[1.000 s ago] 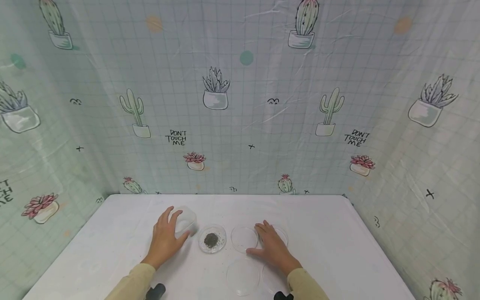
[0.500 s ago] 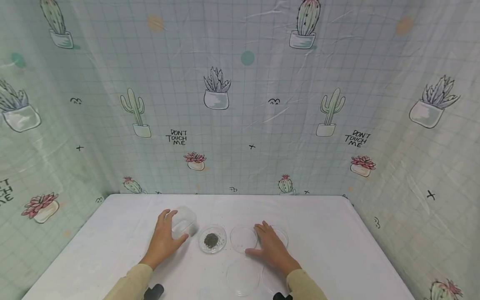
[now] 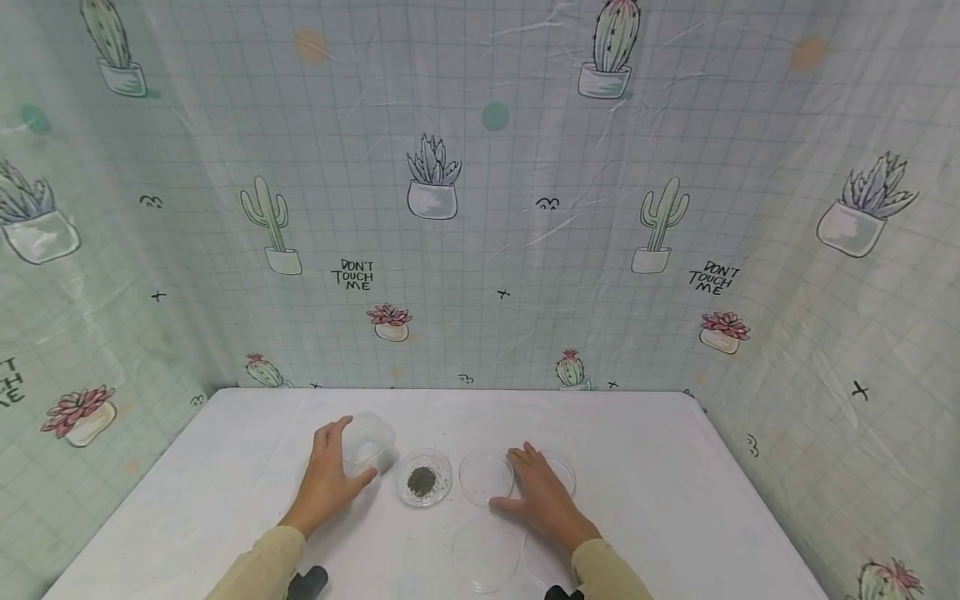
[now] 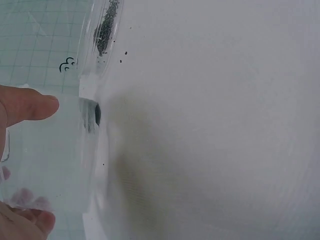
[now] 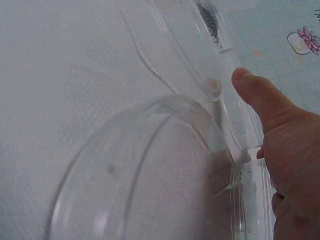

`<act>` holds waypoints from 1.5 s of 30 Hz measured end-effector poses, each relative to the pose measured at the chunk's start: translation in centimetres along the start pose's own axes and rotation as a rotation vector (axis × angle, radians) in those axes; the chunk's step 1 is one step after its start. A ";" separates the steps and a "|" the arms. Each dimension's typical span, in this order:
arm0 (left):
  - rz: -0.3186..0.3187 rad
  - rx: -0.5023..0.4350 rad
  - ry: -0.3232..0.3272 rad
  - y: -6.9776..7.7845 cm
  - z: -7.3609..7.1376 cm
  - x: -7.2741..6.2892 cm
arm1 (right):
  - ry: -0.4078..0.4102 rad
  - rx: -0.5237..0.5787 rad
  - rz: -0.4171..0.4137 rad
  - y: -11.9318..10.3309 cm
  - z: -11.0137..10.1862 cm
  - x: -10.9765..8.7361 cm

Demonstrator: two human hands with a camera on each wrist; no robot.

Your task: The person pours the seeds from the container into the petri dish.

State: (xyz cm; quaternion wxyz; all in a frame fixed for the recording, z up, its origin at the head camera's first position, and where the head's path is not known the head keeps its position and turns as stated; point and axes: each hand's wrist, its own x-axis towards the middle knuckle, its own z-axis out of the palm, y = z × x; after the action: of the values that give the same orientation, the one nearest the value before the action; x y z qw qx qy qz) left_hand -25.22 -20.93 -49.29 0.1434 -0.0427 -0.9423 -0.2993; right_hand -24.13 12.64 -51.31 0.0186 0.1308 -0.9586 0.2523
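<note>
In the head view my left hand (image 3: 327, 482) holds a clear plastic container (image 3: 371, 433) at the left of the table, fingers along its left side and thumb at its near right. The left wrist view shows the thumb and fingertips on opposite sides of its see-through wall. Just right of it, a clear round dish (image 3: 403, 493) bears a small heap of dark granules (image 3: 422, 481). My right hand (image 3: 542, 492) lies with fingers extended over the right-hand clear dish (image 3: 566, 471), its thumb reaching to the rim of another clear dish (image 3: 480, 479).
Two more clear round pieces, a left one (image 3: 486, 554) and a right one (image 3: 534, 558), lie nearer on the white table (image 3: 675, 492); the right sleeve partly covers the second. A few stray grains dot the tabletop. A cactus-print curtain (image 3: 465, 250) surrounds the back and sides.
My left hand has shifted slightly left and its fingers have settled along the container's side. The right hand and the dishes stay practically where they were.
</note>
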 end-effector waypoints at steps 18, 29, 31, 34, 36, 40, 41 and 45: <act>0.148 -0.013 0.071 1.4 -0.2 0.1 | 0.016 0.005 -0.023 0.3 0.3 0.0; 0.208 -0.012 0.052 2.3 -0.3 0.1 | 0.018 -0.001 -0.017 0.1 0.4 0.0; 0.214 -0.006 0.047 2.4 -0.3 0.1 | 0.018 0.007 -0.019 0.0 0.4 0.0; 0.225 0.003 0.045 2.7 -0.3 0.1 | 0.013 0.010 -0.018 0.0 0.5 0.1; 0.236 0.011 0.045 2.8 -0.3 0.1 | 0.012 0.009 -0.021 0.0 0.5 0.1; 0.257 0.018 0.049 3.2 -0.4 0.1 | 0.007 0.007 -0.019 -0.1 0.5 0.1; 0.263 0.022 0.047 3.3 -0.4 0.1 | 0.005 0.007 -0.018 -0.2 0.5 0.2; 0.277 0.040 0.037 3.6 -0.3 0.1 | 0.001 0.005 -0.016 -0.2 0.6 0.3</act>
State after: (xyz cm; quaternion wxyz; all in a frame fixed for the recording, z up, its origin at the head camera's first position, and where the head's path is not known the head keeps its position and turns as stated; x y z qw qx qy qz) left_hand -24.61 -18.12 -47.03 0.2018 -0.1641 -0.9303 -0.2586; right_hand -24.30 12.09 -51.72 0.0209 0.1382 -0.9568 0.2548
